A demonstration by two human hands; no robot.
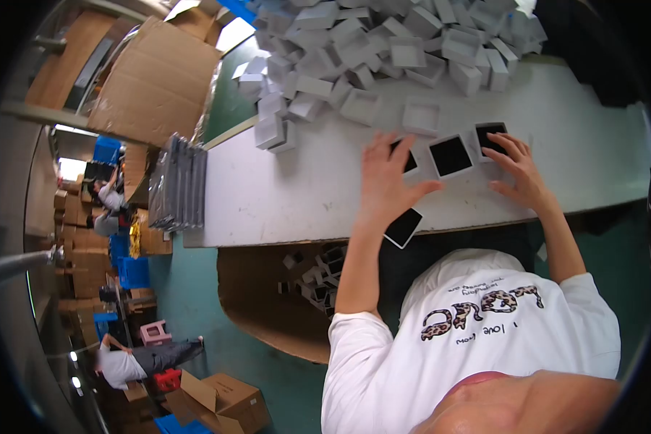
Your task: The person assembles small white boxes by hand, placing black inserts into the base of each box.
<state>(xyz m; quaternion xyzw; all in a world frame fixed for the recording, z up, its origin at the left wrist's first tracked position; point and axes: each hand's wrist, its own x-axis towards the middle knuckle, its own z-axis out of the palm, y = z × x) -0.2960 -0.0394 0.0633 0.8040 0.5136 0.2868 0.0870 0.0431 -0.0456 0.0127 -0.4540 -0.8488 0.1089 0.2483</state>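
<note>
Nearest, a black-faced piece lies at the near edge of the table, one corner overhanging and just beside the left wrist. Risk: a drawn-back forearm could brush it off into the carton below. Left hand lies flat with fingers spread and released, palm covering most of a left box. Risk: pressure there could dent the thin white wall. Right hand rests with fingers extended, tips on the right box, no grasp closed. A push could slide it into the middle box, which sits just beside it. All three boxes stand in a row on the table in front of the person. They are small, square and white-rimmed, each with a black insert inside, open side up. Beyond, the pile of white boxes is loosely heaped. A slump could spill empties into the row.
</note>
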